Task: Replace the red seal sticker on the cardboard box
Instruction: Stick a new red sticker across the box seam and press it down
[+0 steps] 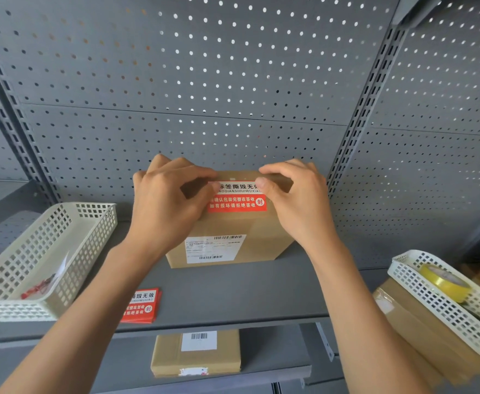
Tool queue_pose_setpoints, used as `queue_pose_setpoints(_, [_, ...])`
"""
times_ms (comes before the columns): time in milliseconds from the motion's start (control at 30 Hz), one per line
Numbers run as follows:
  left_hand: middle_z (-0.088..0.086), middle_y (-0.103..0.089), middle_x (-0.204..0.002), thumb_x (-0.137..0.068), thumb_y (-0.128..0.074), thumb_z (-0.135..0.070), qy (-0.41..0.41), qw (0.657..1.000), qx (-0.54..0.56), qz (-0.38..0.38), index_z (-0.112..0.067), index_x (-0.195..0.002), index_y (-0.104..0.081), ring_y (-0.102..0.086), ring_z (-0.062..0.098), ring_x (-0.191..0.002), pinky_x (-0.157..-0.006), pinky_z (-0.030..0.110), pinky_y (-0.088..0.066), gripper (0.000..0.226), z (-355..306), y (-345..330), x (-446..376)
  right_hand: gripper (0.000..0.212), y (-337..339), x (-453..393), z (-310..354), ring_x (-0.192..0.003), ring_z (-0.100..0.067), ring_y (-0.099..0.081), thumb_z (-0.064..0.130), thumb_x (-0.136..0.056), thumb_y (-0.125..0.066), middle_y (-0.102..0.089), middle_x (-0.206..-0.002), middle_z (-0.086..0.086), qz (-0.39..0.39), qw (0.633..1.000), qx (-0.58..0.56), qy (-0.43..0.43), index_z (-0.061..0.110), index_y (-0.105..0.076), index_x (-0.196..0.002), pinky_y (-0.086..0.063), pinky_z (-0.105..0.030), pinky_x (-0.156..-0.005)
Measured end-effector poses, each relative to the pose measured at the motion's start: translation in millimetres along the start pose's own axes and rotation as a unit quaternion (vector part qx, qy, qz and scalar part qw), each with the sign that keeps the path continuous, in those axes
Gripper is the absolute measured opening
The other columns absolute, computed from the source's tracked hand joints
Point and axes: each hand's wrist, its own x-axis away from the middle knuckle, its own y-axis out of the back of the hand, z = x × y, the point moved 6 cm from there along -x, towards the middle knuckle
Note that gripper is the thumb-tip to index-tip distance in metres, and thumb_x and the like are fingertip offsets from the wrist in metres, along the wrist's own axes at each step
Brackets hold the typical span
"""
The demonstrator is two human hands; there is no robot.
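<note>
A brown cardboard box (233, 240) stands on the grey shelf (233, 291), against the pegboard. A red and white seal sticker (237, 199) lies across its upper front and top edge. My left hand (165, 203) rests on the box's left side, with thumb and fingers at the sticker's left end. My right hand (295, 200) is at the right side, its thumb and forefinger pinching the sticker's upper right corner. A white shipping label (213, 248) with barcodes sits lower on the box front.
A stack of spare red seal stickers (142, 305) lies on the shelf front. A cream basket (42, 257) with scraps stands left. A white basket (443, 302) holding a yellow tape roll (443, 282) sits on boxes at right. Another cardboard box (196, 354) lies on the lower shelf.
</note>
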Motion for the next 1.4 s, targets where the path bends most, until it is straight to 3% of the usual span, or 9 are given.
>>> queue_pose_setpoints(267, [-0.026, -0.066, -0.097, -0.092, -0.057, -0.025, 0.007, 1.0, 0.021, -0.001, -0.033, -0.112, -0.076, -0.048, 0.013, -0.097, -0.092, 0.058, -0.045, 0.029, 0.2, 5.3, 12.6, 0.024, 6.7, 14.8, 0.5, -0.105, -0.014, -0.055, 0.014, -0.095, -0.061, -0.066, -0.097, 0.02, -0.034, 0.999, -0.017, -0.001, 0.031, -0.075, -0.104, -0.046, -0.054, -0.097])
queue_pose_setpoints(333, [-0.026, -0.064, -0.107, -0.09, -0.055, -0.028, 0.018, 1.0, 0.023, -0.001, -0.03, -0.118, -0.075, -0.048, 0.013, -0.105, -0.096, 0.057, -0.046, 0.033, -0.9, 6.6, 14.7, 0.013, 7.8, 19.4, 5.7, -0.102, -0.014, -0.056, 0.03, -0.094, -0.061, -0.067, -0.095, 0.021, -0.056, 0.998, -0.027, -0.008, 0.032, -0.074, -0.097, -0.047, -0.053, -0.095])
queue_pose_setpoints(467, [-0.011, -0.061, -0.128, -0.084, -0.05, -0.063, 0.076, 0.997, -0.012, 0.012, -0.025, -0.125, -0.071, -0.044, 0.016, -0.118, -0.101, 0.046, -0.045, 0.059, 5.3, 5.4, 16.7, 0.045, -0.7, 28.9, 20.6, -0.107, -0.015, -0.051, 0.073, -0.076, -0.057, -0.062, -0.099, 0.015, -0.08, 0.995, 0.053, -0.035, 0.033, -0.071, -0.094, -0.041, -0.05, -0.098])
queue_pose_setpoints(567, [-0.012, -0.061, -0.112, -0.08, -0.047, -0.078, 0.096, 0.993, -0.061, 0.032, -0.03, -0.113, -0.07, -0.047, 0.018, -0.11, -0.086, 0.041, -0.049, 0.062, 6.0, 1.0, 20.3, 0.053, -8.6, 33.4, 23.0, -0.11, -0.02, -0.049, 0.079, -0.07, -0.059, -0.055, -0.101, 0.013, -0.079, 0.989, 0.122, -0.036, 0.035, -0.069, -0.096, -0.04, -0.051, -0.096])
queue_pose_setpoints(667, [-0.012, -0.054, -0.098, -0.08, -0.048, -0.079, 0.097, 0.992, -0.082, 0.027, -0.033, -0.108, -0.068, -0.048, 0.018, -0.102, -0.079, 0.039, -0.048, 0.058, 3.7, 0.0, 21.5, 0.043, -8.1, 34.0, 20.4, -0.11, -0.019, -0.049, 0.072, -0.073, -0.068, -0.054, -0.102, 0.012, -0.085, 0.989, 0.114, -0.031, 0.035, -0.07, -0.094, -0.039, -0.055, -0.097])
queue_pose_setpoints(1033, [-0.011, -0.061, -0.103, -0.09, -0.05, -0.056, 0.111, 0.993, -0.022, 0.025, -0.04, -0.105, -0.072, -0.049, 0.019, -0.106, -0.085, 0.042, -0.048, 0.032, 5.3, 5.4, 23.1, 0.006, -4.0, 37.4, 16.8, -0.106, -0.014, -0.047, 0.037, -0.092, -0.069, -0.052, -0.099, 0.017, -0.085, 0.994, 0.067, -0.025, 0.033, -0.073, -0.091, -0.037, -0.055, -0.098])
queue_pose_setpoints(1233, [-0.011, -0.064, -0.101, -0.093, -0.045, -0.049, 0.103, 0.994, -0.023, 0.02, -0.037, -0.108, -0.074, -0.054, 0.023, -0.105, -0.086, 0.051, -0.051, 0.035, 5.8, 6.6, 24.6, 0.013, 1.9, 39.7, 13.8, -0.098, -0.007, -0.041, 0.022, -0.093, -0.069, -0.052, -0.095, 0.021, -0.093, 0.995, 0.038, -0.03, 0.033, -0.077, -0.089, -0.038, -0.056, -0.096])
queue_pose_setpoints(1400, [-0.009, -0.065, -0.101, -0.092, -0.04, -0.06, 0.094, 0.994, -0.051, 0.018, -0.033, -0.107, -0.074, -0.056, 0.024, -0.103, -0.08, 0.05, -0.054, 0.046, 4.1, 7.1, 22.2, 0.02, 2.0, 37.8, 16.2, -0.105, -0.013, -0.048, 0.019, -0.097, -0.062, -0.055, -0.1, 0.019, -0.084, 0.994, 0.049, -0.042, 0.034, -0.076, -0.094, -0.035, -0.054, -0.1])
